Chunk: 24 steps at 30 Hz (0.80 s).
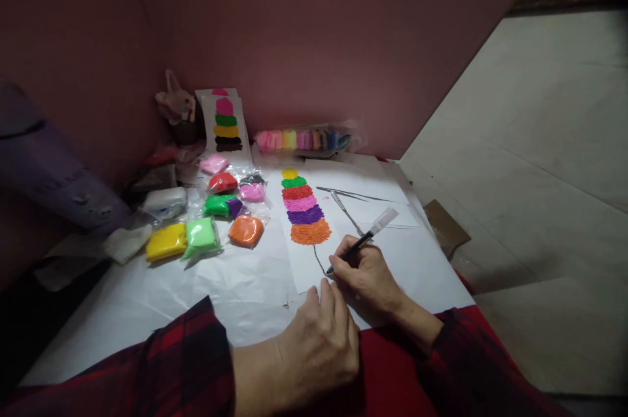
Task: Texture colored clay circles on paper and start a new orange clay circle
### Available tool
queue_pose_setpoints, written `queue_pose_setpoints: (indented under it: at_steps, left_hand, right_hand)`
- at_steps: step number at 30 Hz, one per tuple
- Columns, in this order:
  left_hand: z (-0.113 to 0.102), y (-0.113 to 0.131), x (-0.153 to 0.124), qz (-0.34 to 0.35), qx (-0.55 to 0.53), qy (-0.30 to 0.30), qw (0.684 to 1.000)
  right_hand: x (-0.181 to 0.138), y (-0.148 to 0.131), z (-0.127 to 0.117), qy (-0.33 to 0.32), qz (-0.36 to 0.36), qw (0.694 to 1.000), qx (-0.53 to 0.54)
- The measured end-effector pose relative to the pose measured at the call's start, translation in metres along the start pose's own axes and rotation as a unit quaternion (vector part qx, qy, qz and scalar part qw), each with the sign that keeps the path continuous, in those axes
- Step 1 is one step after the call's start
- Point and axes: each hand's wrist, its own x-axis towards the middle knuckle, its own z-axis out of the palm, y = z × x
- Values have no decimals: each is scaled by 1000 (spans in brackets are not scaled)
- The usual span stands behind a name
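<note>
Landmark: striped drawing (303, 207) on white paper; bands top to bottom yellow, green, red, pink, purple, orange. Right hand (367, 273), just to its near right, is clamped on a black pen (358, 245), tip at the lower end of a dark wavy line (320, 261) running down from the orange band. Left hand (321, 332) rests at the drawing's near side, back up, fingers together and bent; cannot tell if they grip anything.

Containers, left of drawing: clear packets of clay, incl. orange packet (246, 230) nearest it, then light green packet (201, 237), yellow packet (167, 241) farther left; red packet (222, 182) and pink packet (252, 192) left of upper bands. Beyond drawing: long clear bag (304, 139), row of multicoloured pieces inside. Far left beyond it: brown cup (185, 134), contents unclear. Right of drawing: slim silvery tool (346, 211).
</note>
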Motion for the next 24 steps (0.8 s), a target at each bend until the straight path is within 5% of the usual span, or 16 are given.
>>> queue_pose_setpoints:
  at_steps: [24]
  left_hand:
    - [-2, -3, 2, 9, -38, -14, 999]
  right_hand:
    - [-1, 2, 0, -7, 1, 1000, -10]
